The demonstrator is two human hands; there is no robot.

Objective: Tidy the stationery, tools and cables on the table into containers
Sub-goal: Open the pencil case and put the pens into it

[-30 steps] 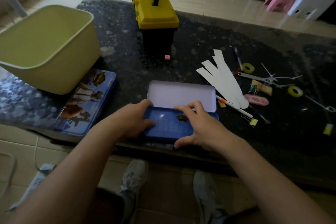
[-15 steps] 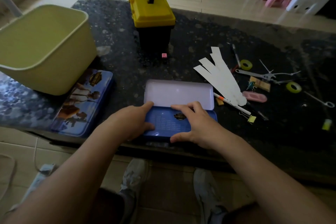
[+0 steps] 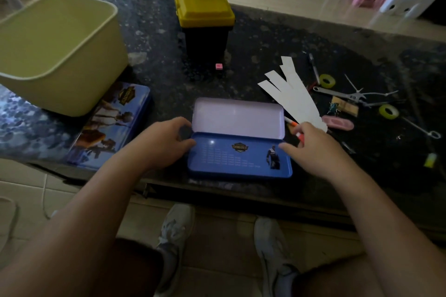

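Note:
A blue pencil tin (image 3: 239, 154) lies open near the table's front edge, its pale inside half (image 3: 237, 116) farther from me. My left hand (image 3: 161, 142) grips the tin's left end at the hinge. My right hand (image 3: 313, 149) hovers at the right end with fingers spread, thumb by the tin's edge, over a white and orange pen (image 3: 290, 123). To the right lie white paper strips (image 3: 294, 96), a pink eraser (image 3: 337, 123), two yellow tape rolls (image 3: 327, 81) (image 3: 388, 111) and a wrench (image 3: 337, 93).
A yellow and black toolbox (image 3: 200, 2) stands shut at the back. A pale green tub (image 3: 55, 50) sits at the left, partly on a second printed tin (image 3: 111, 123). A small pink cube (image 3: 218, 66) lies before the toolbox. My feet show below the dark stone table (image 3: 265, 38).
The tin's two halves have come to lie fully open and flat. My right hand slid off the blue half to the tin's right end; my left stayed at the left end.

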